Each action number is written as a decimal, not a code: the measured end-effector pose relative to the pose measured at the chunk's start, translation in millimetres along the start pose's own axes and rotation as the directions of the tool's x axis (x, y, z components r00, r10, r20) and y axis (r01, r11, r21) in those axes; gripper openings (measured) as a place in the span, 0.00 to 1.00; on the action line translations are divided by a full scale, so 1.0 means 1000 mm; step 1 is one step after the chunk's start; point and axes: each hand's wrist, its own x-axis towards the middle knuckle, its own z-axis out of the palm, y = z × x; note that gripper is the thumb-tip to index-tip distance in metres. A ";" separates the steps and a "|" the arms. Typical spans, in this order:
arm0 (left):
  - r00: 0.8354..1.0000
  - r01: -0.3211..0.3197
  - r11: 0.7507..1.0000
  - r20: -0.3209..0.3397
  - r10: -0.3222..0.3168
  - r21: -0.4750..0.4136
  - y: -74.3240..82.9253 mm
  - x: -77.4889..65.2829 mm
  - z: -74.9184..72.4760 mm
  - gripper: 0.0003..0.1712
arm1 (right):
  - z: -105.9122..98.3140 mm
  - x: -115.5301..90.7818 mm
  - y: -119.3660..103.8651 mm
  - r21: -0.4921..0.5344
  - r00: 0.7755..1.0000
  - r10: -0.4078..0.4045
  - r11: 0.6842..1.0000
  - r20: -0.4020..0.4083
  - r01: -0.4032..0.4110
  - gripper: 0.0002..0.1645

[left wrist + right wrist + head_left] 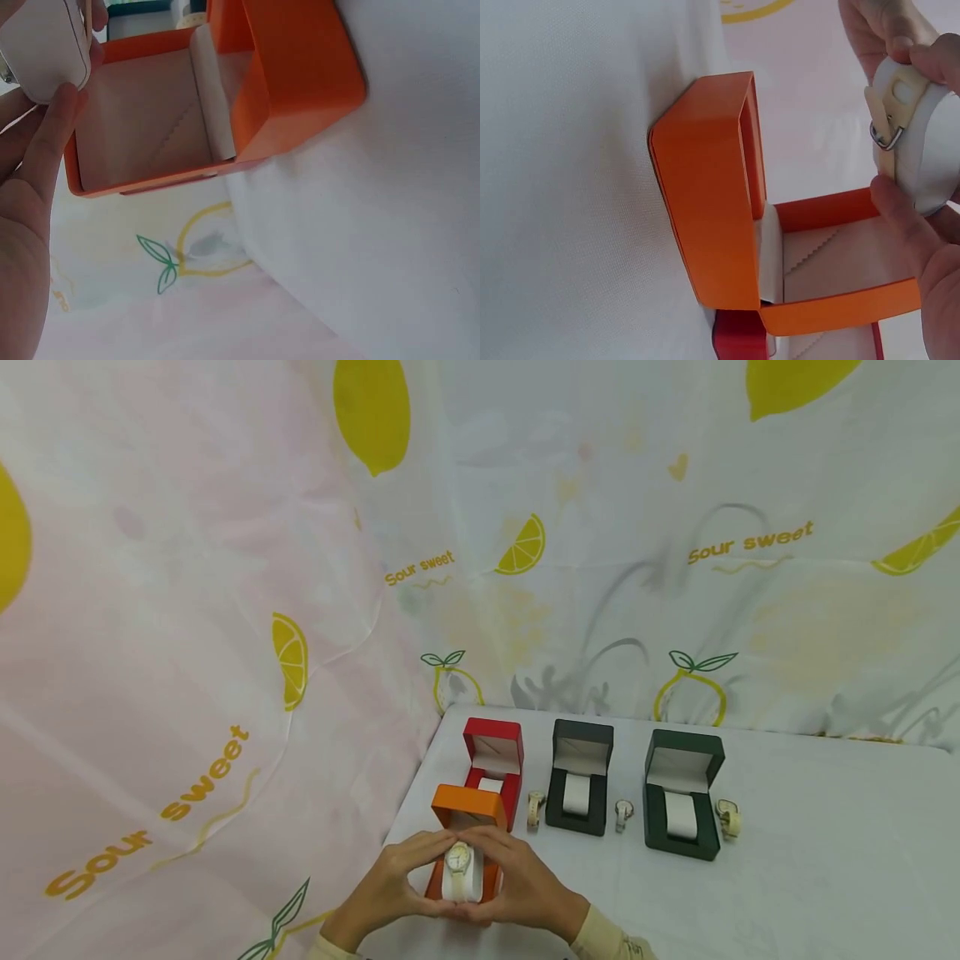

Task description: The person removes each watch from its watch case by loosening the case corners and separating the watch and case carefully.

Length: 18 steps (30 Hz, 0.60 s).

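Between both hands is a white cushion (474,877) with a cream-strapped watch (458,858) wrapped round it, dial facing up. My left hand (390,877) and right hand (528,883) grip it from either side, fingertips meeting at its far end and thumbs at its near end. In the right wrist view the strap's buckle (886,135) shows at the cushion's side. Directly beneath stands an orange watch box (468,803), lid raised. Both wrist views show the cushion held above the table, clear of the box's inside.
Behind the orange box is an open red box (492,743) with a white cushion. To the right stand an open black box (582,747) and an open dark green box (684,760), each with a cushion. Watches lie beside them: one (535,810), another (623,814) and a third (728,818).
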 end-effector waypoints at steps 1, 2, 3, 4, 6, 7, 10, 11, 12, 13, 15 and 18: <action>1.000 -0.016 1.000 -0.008 0.016 0.004 -0.001 0.001 0.001 0.42 | 0.000 0.000 0.000 0.006 1.000 0.006 1.000 -0.004 -0.006 0.44; 0.999 -0.031 0.999 -0.016 0.031 0.009 -0.001 0.001 0.001 0.41 | 0.001 0.000 0.000 0.002 1.000 0.004 1.000 -0.012 -0.004 0.43; 0.999 -0.041 0.999 -0.024 0.041 0.012 -0.001 0.002 0.002 0.40 | 0.002 0.000 0.000 -0.004 1.000 0.006 1.000 -0.020 -0.006 0.43; 0.998 -0.050 0.999 -0.033 0.050 0.015 -0.001 0.002 0.003 0.39 | 0.003 0.000 0.000 -0.012 1.000 0.006 1.000 -0.027 -0.006 0.43; 0.997 -0.065 0.998 -0.050 0.066 0.020 -0.002 0.003 0.005 0.39 | 0.005 -0.001 -0.001 -0.053 0.999 -0.005 0.999 -0.048 0.003 0.43; 0.996 -0.068 0.997 -0.058 0.070 0.024 -0.002 0.004 0.006 0.39 | 0.006 -0.001 -0.001 -0.076 0.998 -0.016 0.997 -0.057 0.012 0.43; 0.996 -0.058 0.998 -0.069 0.061 0.032 -0.001 0.006 0.009 0.38 | 0.009 -0.001 -0.001 -0.151 0.996 -0.048 0.988 -0.081 0.035 0.44; 0.996 -0.054 0.998 -0.072 0.057 0.037 0.000 0.006 0.010 0.38 | 0.009 -0.001 -0.001 -0.167 0.995 -0.051 0.985 -0.084 0.036 0.45; 0.996 -0.052 0.998 -0.075 0.055 0.043 0.000 0.006 0.011 0.38 | 0.009 0.000 -0.001 -0.174 0.995 -0.054 0.984 -0.085 0.039 0.46; 0.996 -0.045 0.998 -0.077 0.048 0.045 0.000 0.007 0.012 0.38 | 0.009 0.000 -0.001 -0.177 0.995 -0.055 0.983 -0.083 0.040 0.47; 0.996 -0.031 0.998 -0.078 0.035 0.049 0.000 0.006 0.013 0.38 | 0.008 0.000 -0.001 -0.180 0.996 -0.051 0.983 -0.073 0.037 0.48; 0.997 -0.019 0.999 -0.075 0.023 0.050 0.000 0.005 0.014 0.38 | 0.007 0.000 0.000 -0.157 0.998 -0.045 0.987 -0.052 0.037 0.47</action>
